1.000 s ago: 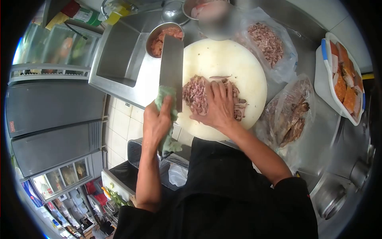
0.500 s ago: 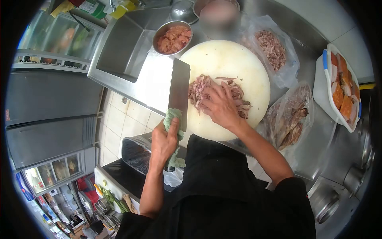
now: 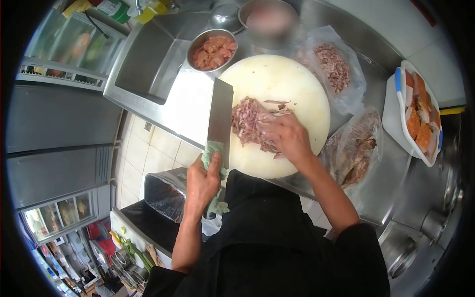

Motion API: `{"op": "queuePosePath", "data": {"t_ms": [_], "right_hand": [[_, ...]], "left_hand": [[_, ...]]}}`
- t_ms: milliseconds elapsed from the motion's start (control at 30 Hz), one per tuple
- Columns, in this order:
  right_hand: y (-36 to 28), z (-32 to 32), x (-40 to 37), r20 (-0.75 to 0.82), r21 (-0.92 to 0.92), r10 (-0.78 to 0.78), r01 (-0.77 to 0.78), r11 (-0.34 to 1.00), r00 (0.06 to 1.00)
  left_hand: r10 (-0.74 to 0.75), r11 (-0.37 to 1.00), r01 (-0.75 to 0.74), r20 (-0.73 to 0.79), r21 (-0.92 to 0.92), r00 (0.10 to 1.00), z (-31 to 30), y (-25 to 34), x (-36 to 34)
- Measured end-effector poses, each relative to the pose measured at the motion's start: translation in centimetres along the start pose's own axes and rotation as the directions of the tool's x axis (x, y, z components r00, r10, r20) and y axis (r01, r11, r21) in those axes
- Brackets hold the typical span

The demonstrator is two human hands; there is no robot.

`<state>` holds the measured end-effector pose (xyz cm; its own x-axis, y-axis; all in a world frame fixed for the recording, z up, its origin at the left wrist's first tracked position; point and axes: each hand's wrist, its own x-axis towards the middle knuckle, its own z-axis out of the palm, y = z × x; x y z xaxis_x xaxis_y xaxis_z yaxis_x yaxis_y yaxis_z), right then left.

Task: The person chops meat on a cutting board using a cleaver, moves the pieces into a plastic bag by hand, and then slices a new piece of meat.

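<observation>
- We log the left hand [image 3: 202, 180] closed tight around the handle of a cleaver [image 3: 220, 119]. The handle is wrapped in a green cloth [image 3: 213, 151], and the thumb lies over the cloth.
- The cleaver blade is broad and rectangular. It points away from the body and sits along the left edge of the round white cutting board [image 3: 282, 84], just beside the chopped meat [image 3: 247, 121].
- The right hand [image 3: 284, 138] rests palm down on the near right part of the meat pile. Its fingers are loosely bent and press on the meat, not clenched around anything we can see.
- The pile sits around the middle of the board.
- Beyond the board stands a metal bowl [image 3: 189, 49] of pale pieces.
- Right of the board lie a bag of minced meat [image 3: 331, 64] and a bag of darker meat [image 3: 354, 148].
- A white tub [image 3: 396, 114] stands at the far right.
</observation>
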<state>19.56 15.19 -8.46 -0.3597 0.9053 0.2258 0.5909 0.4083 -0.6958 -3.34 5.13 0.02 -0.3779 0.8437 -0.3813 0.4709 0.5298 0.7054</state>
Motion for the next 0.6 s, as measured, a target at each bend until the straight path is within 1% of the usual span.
{"op": "queuePosePath", "data": {"t_ms": [33,67,133,167,233,267,333,367,400,467,500,567,600], "right_hand": [[0.4,0.6,-0.1,-0.018,-0.018,-0.102,0.102,0.995,0.995],[0.8,0.6,-0.3,-0.019,-0.021,-0.103,0.103,0.994,0.994],[-0.7,-0.5,-0.1,-0.039,-0.036,-0.011,0.010,0.999,0.999],[-0.6,-0.2,0.2,-0.034,-0.031,-0.006,0.005,0.999,0.999],[0.0,0.8,1.7,-0.209,-0.130,-0.044,0.017,0.991,0.977],[0.6,1.7,2.1,-0.212,-0.130,-0.038,0.011,0.991,0.976],[1.6,4.0,2.6,-0.161,-0.266,0.093,-0.134,0.955,0.983],[1.5,4.6,2.5,-0.196,-0.306,0.070,-0.129,0.943,0.978],[1.0,4.9,2.3,-0.194,-0.304,0.073,-0.131,0.944,0.978],[0.1,5.0,1.8,-0.207,-0.241,0.078,-0.128,0.962,0.975],[0.0,5.1,1.8,-0.201,-0.238,0.080,-0.128,0.963,0.976],[-0.1,5.4,1.8,-0.304,-0.237,0.035,-0.111,0.965,0.952],[-0.1,5.6,1.8,-0.303,-0.231,0.040,-0.114,0.966,0.952]], "left_hand": [[0.051,0.999,-0.051,-0.005,0.011,0.999,0.4,-0.4,0.1],[0.099,0.995,-0.099,-0.014,0.022,0.995,0.7,-0.6,0.1],[0.068,0.997,-0.068,0.007,0.046,0.998,1.0,0.8,-0.2],[0.039,0.996,-0.041,0.029,0.076,0.999,1.1,1.6,-0.4],[0.023,0.996,-0.028,0.047,0.090,0.999,1.5,2.7,-0.6],[0.013,0.995,-0.020,0.064,0.100,0.998,1.8,3.3,-0.6],[0.020,0.995,-0.028,0.084,0.094,0.996,2.2,4.5,-0.7],[0.021,0.990,-0.033,0.088,0.136,0.996,2.4,4.8,-0.8],[0.021,0.984,-0.037,0.092,0.177,0.996,2.6,4.9,-0.8],[0.029,0.982,-0.046,0.095,0.185,0.995,3.3,5.0,-0.8],[0.044,0.974,-0.066,0.105,0.216,0.994,3.5,5.0,-0.7],[0.051,0.964,-0.078,0.111,0.255,0.993,3.9,5.0,-0.7],[0.077,0.956,-0.104,0.107,0.275,0.991,4.2,4.8,-0.7]]}}
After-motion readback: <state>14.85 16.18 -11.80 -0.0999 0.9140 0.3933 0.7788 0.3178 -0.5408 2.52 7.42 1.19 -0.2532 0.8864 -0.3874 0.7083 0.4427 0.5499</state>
